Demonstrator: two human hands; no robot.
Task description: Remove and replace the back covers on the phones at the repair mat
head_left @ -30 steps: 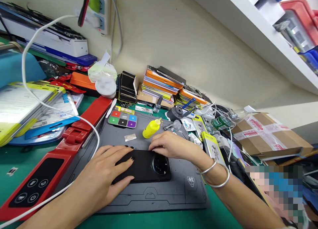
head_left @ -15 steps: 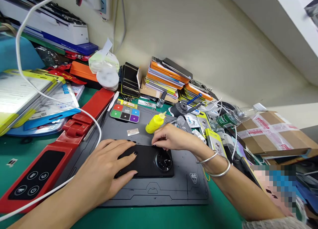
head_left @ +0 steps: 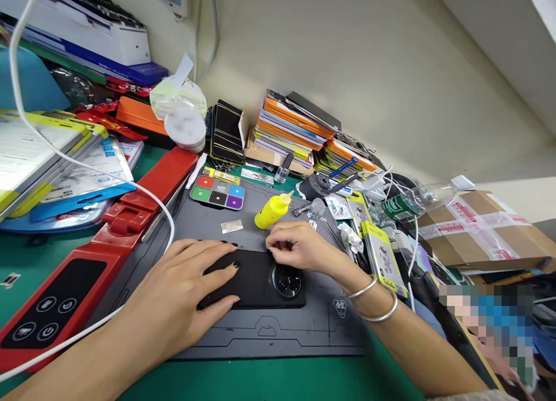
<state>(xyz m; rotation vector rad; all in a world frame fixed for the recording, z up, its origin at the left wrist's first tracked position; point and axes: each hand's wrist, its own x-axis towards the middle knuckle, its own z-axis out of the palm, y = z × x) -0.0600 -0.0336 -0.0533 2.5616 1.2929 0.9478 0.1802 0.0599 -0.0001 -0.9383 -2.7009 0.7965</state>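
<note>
A black smartphone (head_left: 254, 276) lies back up on the grey work mat (head_left: 260, 346), its round camera ring (head_left: 286, 280) towards the right. My left hand (head_left: 186, 282) spans the phone's left part, fingers at the far edge and thumb at the near edge, holding it against the mat. At the far edge by the camera ring, my right hand (head_left: 297, 247) has its fingers curled and pinched together; whatever is between the fingertips is hidden. Just beyond that hand is a yellow squeeze bottle (head_left: 271, 211), tilted, with a nozzle. A small pale strip (head_left: 231, 226) lies on the mat.
To the left lies a red device with a black touch panel (head_left: 54, 302), crossed by a white cable (head_left: 150, 192). A coloured sorting tray (head_left: 217, 193) sits at the mat's back. Behind it rise stacked phone parts (head_left: 291, 128). A taped carton (head_left: 478, 227) and plastic bottle (head_left: 408, 203) stand right.
The view has shifted slightly. Both hands keep nearly the same places on the phone; my right fingers look a little more curled at its far edge.
</note>
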